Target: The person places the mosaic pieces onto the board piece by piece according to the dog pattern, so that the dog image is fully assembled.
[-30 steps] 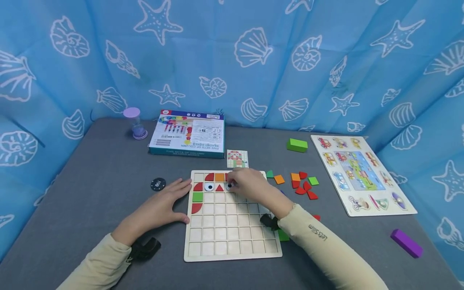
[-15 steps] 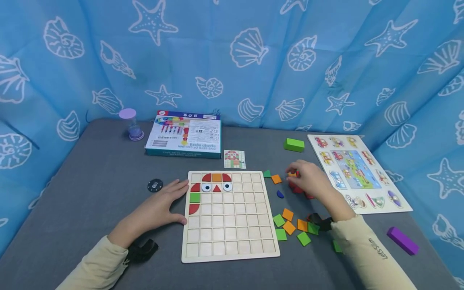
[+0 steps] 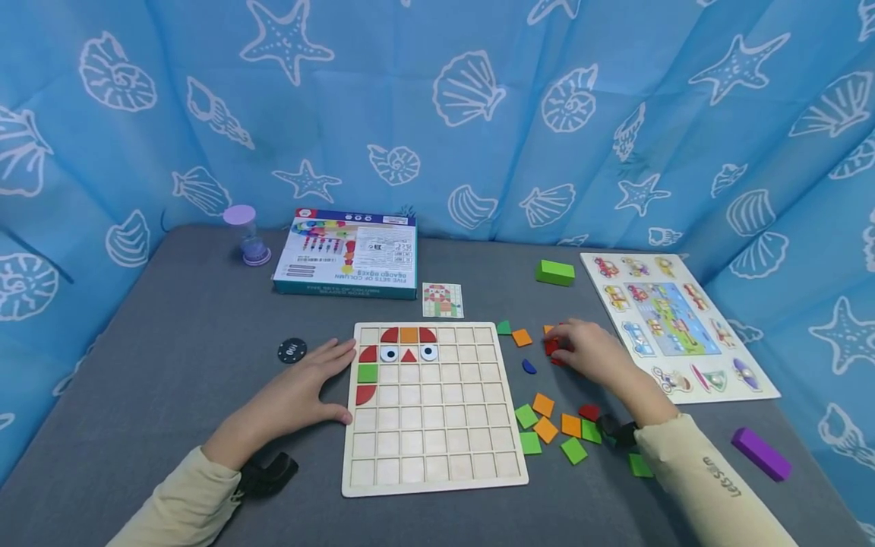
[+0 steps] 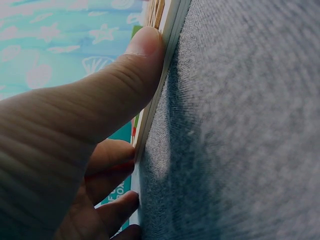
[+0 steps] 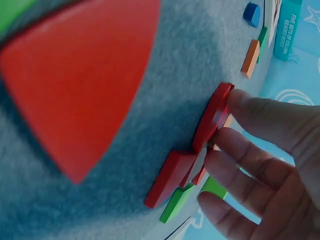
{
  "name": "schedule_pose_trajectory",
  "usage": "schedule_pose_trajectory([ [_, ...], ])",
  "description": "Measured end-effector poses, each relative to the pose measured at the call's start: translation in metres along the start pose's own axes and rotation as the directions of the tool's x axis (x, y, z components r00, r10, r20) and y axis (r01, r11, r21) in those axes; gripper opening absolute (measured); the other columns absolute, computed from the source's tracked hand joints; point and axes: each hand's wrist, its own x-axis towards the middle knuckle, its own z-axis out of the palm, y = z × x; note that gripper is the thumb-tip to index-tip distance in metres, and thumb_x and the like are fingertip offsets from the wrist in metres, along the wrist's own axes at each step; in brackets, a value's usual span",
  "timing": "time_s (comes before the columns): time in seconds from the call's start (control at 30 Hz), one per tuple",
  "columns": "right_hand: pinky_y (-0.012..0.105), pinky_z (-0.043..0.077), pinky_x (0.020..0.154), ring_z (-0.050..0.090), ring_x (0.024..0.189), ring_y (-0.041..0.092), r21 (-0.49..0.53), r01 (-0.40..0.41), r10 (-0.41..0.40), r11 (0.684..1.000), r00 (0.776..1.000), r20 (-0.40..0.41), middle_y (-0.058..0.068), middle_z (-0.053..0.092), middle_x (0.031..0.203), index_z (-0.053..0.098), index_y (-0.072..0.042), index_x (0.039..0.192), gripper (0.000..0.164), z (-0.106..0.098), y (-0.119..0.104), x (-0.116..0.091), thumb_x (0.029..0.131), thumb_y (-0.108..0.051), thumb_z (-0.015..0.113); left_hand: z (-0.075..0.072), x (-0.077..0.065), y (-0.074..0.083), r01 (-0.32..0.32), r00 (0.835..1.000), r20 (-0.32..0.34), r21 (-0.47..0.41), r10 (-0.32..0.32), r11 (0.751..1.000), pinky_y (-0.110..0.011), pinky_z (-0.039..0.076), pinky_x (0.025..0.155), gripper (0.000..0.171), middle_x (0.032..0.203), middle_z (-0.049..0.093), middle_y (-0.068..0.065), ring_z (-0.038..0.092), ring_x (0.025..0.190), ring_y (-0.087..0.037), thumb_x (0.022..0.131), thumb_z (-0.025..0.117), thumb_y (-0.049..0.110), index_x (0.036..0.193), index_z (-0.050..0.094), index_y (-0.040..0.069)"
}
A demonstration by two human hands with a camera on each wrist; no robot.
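A wooden grid board [image 3: 444, 441] lies mid-table with red, orange and green pieces and two eye discs in its upper left cells. At its left edge rests my left hand [image 3: 307, 387], fingers straight; in the left wrist view the thumb [image 4: 145, 47] touches the rim. My right hand [image 3: 591, 353] is over the loose pieces right of the board. Between its thumb and index finger it pinches a red quarter-circle piece [image 5: 212, 115]. Another red piece [image 5: 170, 177] and a green square [image 5: 177, 202] lie close below. A large blurred red piece [image 5: 90, 75] is nearest the right wrist camera.
Orange and green squares [image 3: 543, 404] lie scattered by the board's right side, with a blue piece [image 3: 529, 366] above. Behind stand a pattern card [image 3: 442, 300], a box [image 3: 349, 254] and an hourglass [image 3: 251, 235]. A picture puzzle [image 3: 677, 327] and purple block [image 3: 761, 454] are at right.
My right hand has left the board, leaving the second eye disc in its cell, and moved right to the red pieces. My left hand stays at the board's left edge.
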Motion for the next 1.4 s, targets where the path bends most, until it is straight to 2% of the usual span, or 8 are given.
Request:
schedule_pose_trajectory([
  [0.17, 0.026, 0.035, 0.052, 0.043, 0.057, 0.013, -0.003, -0.063, 0.063, 0.998, 0.998, 0.026, -0.002, 0.052, 0.066, 0.065, -0.008, 0.096, 0.019, 0.000, -0.006, 0.003, 0.078, -0.015, 0.067, 0.000, 0.000, -0.001, -0.016, 1.000, -0.016, -0.002, 0.016, 1.000, -0.050, 0.024, 0.103, 0.095, 0.146, 0.024, -0.001, 0.015, 0.135, -0.027, 0.063, 0.068, 0.056, 0.138, 0.032, 0.012],
  [0.27, 0.026, 0.032, 0.049, 0.042, 0.056, 0.013, -0.030, -0.091, 0.092, 0.995, 0.995, 0.030, -0.002, 0.049, 0.063, 0.063, -0.010, 0.085, 0.015, 0.001, -0.010, 0.005, 0.077, -0.022, 0.068, 0.000, 0.000, -0.001, -0.024, 0.999, -0.024, -0.005, 0.024, 1.000, -0.050, 0.025, 0.102, 0.095, 0.146, 0.025, -0.002, 0.016, 0.135, -0.028, 0.062, 0.068, 0.057, 0.138, 0.033, 0.011],
  [0.47, 0.026, 0.027, 0.044, 0.040, 0.049, 0.014, -0.079, -0.142, 0.147, 0.987, 0.988, 0.055, 0.000, 0.043, 0.058, 0.049, -0.014, 0.067, 0.035, 0.005, -0.014, 0.007, 0.079, -0.045, 0.062, 0.001, 0.000, 0.001, -0.022, 1.000, -0.018, -0.007, 0.022, 1.000, -0.050, 0.025, 0.102, 0.096, 0.146, 0.025, -0.001, 0.015, 0.135, -0.028, 0.062, 0.067, 0.057, 0.138, 0.033, 0.011],
  [0.57, 0.029, 0.036, 0.049, 0.047, 0.057, 0.015, -0.046, -0.109, 0.112, 0.993, 0.992, 0.051, 0.000, 0.051, 0.066, 0.057, -0.014, 0.077, 0.030, 0.002, -0.015, 0.005, 0.078, -0.043, 0.064, 0.001, 0.000, 0.001, -0.023, 1.000, -0.016, -0.010, 0.023, 1.000, -0.049, 0.025, 0.103, 0.095, 0.146, 0.024, -0.001, 0.015, 0.135, -0.027, 0.063, 0.068, 0.056, 0.138, 0.032, 0.012],
  [0.67, 0.037, 0.047, 0.066, 0.053, 0.076, 0.019, 0.007, -0.019, 0.019, 1.000, 0.998, 0.059, 0.004, 0.059, 0.087, 0.062, -0.010, 0.096, 0.026, -0.001, -0.015, 0.002, 0.076, -0.025, 0.070, 0.001, 0.000, 0.001, -0.028, 0.999, -0.017, -0.011, 0.028, 1.000, -0.050, 0.025, 0.102, 0.094, 0.146, 0.025, -0.002, 0.016, 0.135, -0.028, 0.063, 0.068, 0.055, 0.138, 0.032, 0.011],
  [0.8, 0.045, 0.045, 0.083, 0.054, 0.095, 0.025, 0.025, 0.069, -0.071, 0.997, 0.994, 0.080, 0.010, 0.059, 0.107, 0.060, -0.007, 0.109, 0.035, -0.002, -0.015, -0.001, 0.075, -0.008, 0.070, 0.000, -0.001, 0.001, -0.020, 1.000, -0.018, -0.010, 0.020, 1.000, -0.050, 0.024, 0.103, 0.094, 0.146, 0.024, -0.001, 0.015, 0.135, -0.027, 0.063, 0.069, 0.054, 0.138, 0.032, 0.011],
  [1.07, 0.043, 0.047, 0.080, 0.056, 0.093, 0.020, 0.001, 0.064, -0.064, 0.998, 0.998, 0.021, 0.004, 0.060, 0.105, 0.061, -0.011, 0.107, 0.032, 0.006, -0.019, 0.000, 0.077, -0.013, 0.069, 0.000, -0.001, 0.000, -0.015, 1.000, -0.015, -0.008, 0.015, 1.000, -0.050, 0.024, 0.103, 0.095, 0.146, 0.024, -0.001, 0.015, 0.135, -0.028, 0.063, 0.068, 0.056, 0.138, 0.032, 0.012],
  [1.4, 0.038, 0.049, 0.072, 0.054, 0.081, 0.017, -0.030, 0.077, -0.076, 0.997, 0.996, 0.036, 0.004, 0.059, 0.096, 0.066, -0.012, 0.099, 0.022, 0.006, -0.020, 0.003, 0.076, -0.012, 0.069, 0.001, -0.001, 0.001, 0.002, 1.000, -0.023, 0.007, -0.002, 1.000, -0.050, 0.024, 0.103, 0.095, 0.146, 0.024, 0.000, 0.015, 0.135, -0.027, 0.063, 0.068, 0.056, 0.139, 0.031, 0.013],
])
